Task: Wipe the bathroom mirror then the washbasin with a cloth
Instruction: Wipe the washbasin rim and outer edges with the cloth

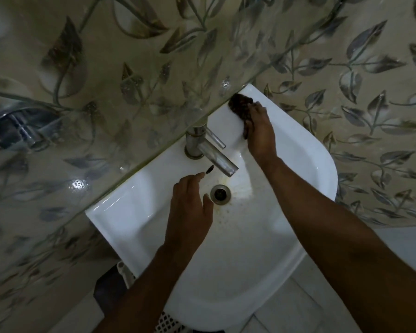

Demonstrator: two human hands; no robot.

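A white washbasin (pixel 305 164) fills the middle of the view, with a steel tap (pixel 211 150) at its back and a round drain (pixel 220 193) in the bowl. My right hand (pixel 259 131) presses a dark brown cloth (pixel 240 104) onto the basin's back ledge, right of the tap, close to the wall. My left hand (pixel 190 210) hovers over the bowl just left of the drain, fingers apart and holding nothing. The mirror is not in view.
Glossy leaf-patterned wall tiles (pixel 130 68) rise behind the basin. A chrome wall fitting (pixel 22 128) sticks out at the far left. A white perforated basket (pixel 168 324) shows under the basin's front. Pale floor tiles (pixel 298 308) lie at the lower right.
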